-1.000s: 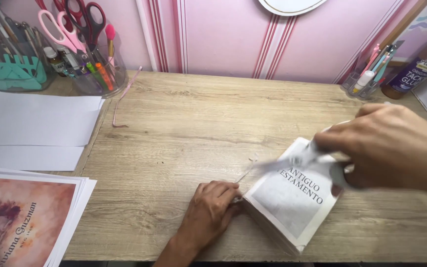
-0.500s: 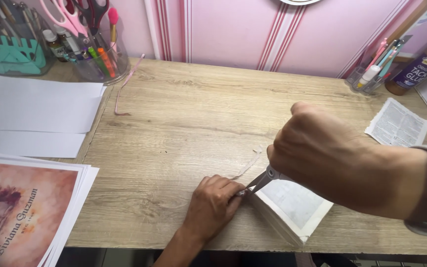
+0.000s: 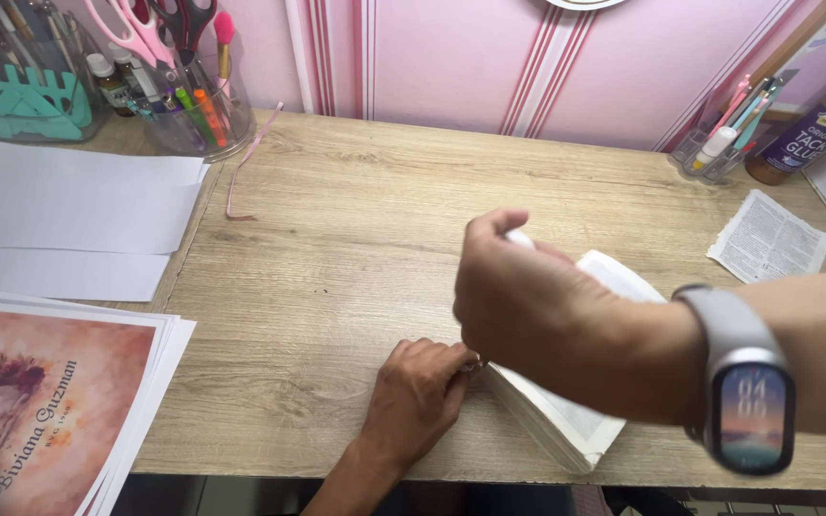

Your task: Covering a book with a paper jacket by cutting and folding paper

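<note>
A small thick book (image 3: 566,430) with white pages lies open on the wooden desk (image 3: 356,248) near its front edge. My left hand (image 3: 418,392) rests with curled fingers on the desk, pressing the book's left corner. Above the book, my right hand (image 3: 547,315) is closed in a fist around a thin tool whose white end (image 3: 518,238) sticks out on top. The tool's metal tip (image 3: 471,364) shows at the corner by my left fingers. My right arm hides most of the book. A grey watch (image 3: 743,382) is on that wrist.
A torn printed page (image 3: 770,237) lies at the right. Blank white sheets (image 3: 69,215) and a stack of colour prints (image 3: 40,392) lie at the left. At the back stand a jar of scissors and pens (image 3: 188,96), a teal organiser (image 3: 16,96), a pen holder (image 3: 719,143) and a glue bottle (image 3: 805,134). A pink ribbon (image 3: 241,172) lies near the jar.
My right hand pulled a page off the book and left it at the right. It then came back over the book with a thin tool and has risen, hiding more of the book.
</note>
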